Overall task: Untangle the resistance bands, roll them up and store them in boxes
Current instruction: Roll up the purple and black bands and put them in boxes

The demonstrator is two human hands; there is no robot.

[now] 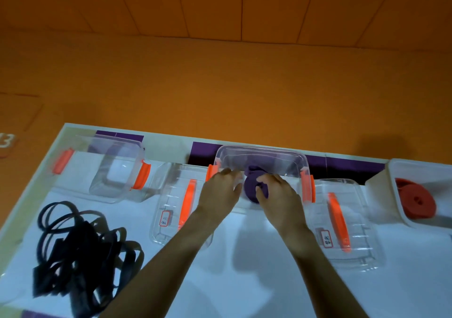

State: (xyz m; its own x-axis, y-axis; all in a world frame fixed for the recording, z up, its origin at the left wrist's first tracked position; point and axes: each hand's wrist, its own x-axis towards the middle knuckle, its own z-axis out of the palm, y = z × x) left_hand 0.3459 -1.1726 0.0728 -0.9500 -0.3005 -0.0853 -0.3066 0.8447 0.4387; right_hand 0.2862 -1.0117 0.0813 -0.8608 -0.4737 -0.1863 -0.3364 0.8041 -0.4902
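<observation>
Head view: right hand (276, 191) grips purple roll (250, 188) in box (261, 150); labels (164, 218) unreadable.

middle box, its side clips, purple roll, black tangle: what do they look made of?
Middle box: clear rigid plastic, glossy; the table shows through its walls.
Side clips: opaque orange plastic, looks moulded.
Purple roll: matte flat strip wound on itself, probably rubber or latex.
Black tangle: similar flat flexible band, matte, likely rubber; blur hides the texture.
</observation>
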